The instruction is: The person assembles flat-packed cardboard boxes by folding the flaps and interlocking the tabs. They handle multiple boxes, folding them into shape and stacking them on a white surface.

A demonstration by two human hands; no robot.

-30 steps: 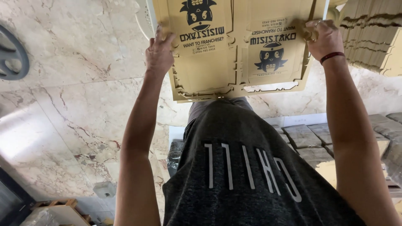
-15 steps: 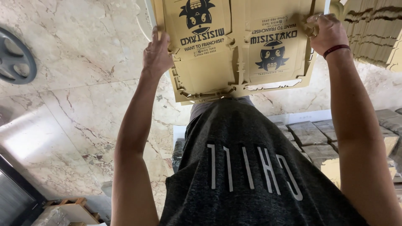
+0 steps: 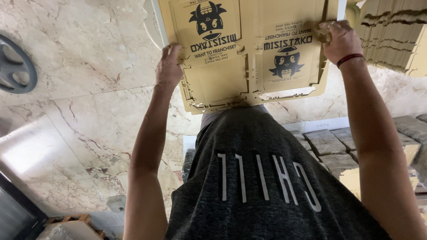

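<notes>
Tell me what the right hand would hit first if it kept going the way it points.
Probably the stack of flat cardboard just past the right hand, which grips the printed cardboard sheet; depth between them is unclear.

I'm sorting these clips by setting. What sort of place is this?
Probably a packaging storeroom or small workshop: both hands hold a flat die-cut cardboard sheet, more cardboard stacked at the right, wrapped bundles, marble floor.

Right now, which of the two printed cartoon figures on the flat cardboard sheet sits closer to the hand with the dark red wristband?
The lower figure, printed on the sheet's right half, beside the right hand wearing the wristband. The other figure sits higher, on the left half, nearer the left hand.
</notes>
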